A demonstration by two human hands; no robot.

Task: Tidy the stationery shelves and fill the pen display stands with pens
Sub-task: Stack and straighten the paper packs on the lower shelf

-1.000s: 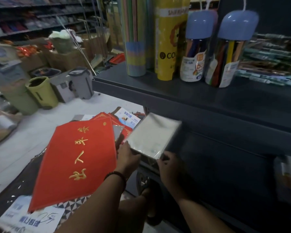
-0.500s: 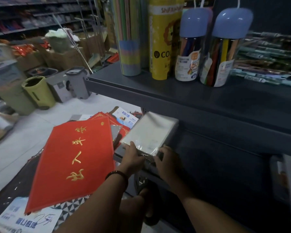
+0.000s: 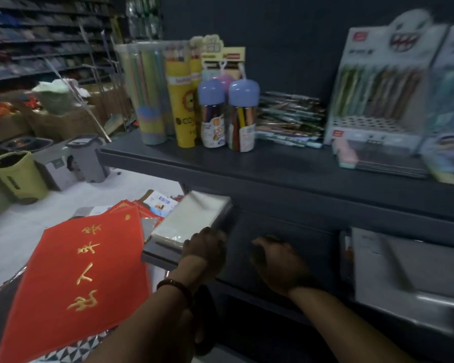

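A white plastic-wrapped pack lies on the left end of the dark lower shelf. My left hand rests against the pack's near right corner with curled fingers. My right hand is apart from the pack, loosely curled on the lower shelf and holding nothing I can see. On the upper shelf stand colour-pencil tubes, two blue-capped pen jars, a pile of packed pens and a pen display stand.
A red sheet with gold characters lies over papers at the lower left. Small bins and cardboard boxes stand on the white floor behind. A grey box sits on the lower shelf at the right.
The view swung right and up, bringing the display stand into sight. My right hand left the pack and moved right along the lower shelf. My left hand stays at the pack's corner.
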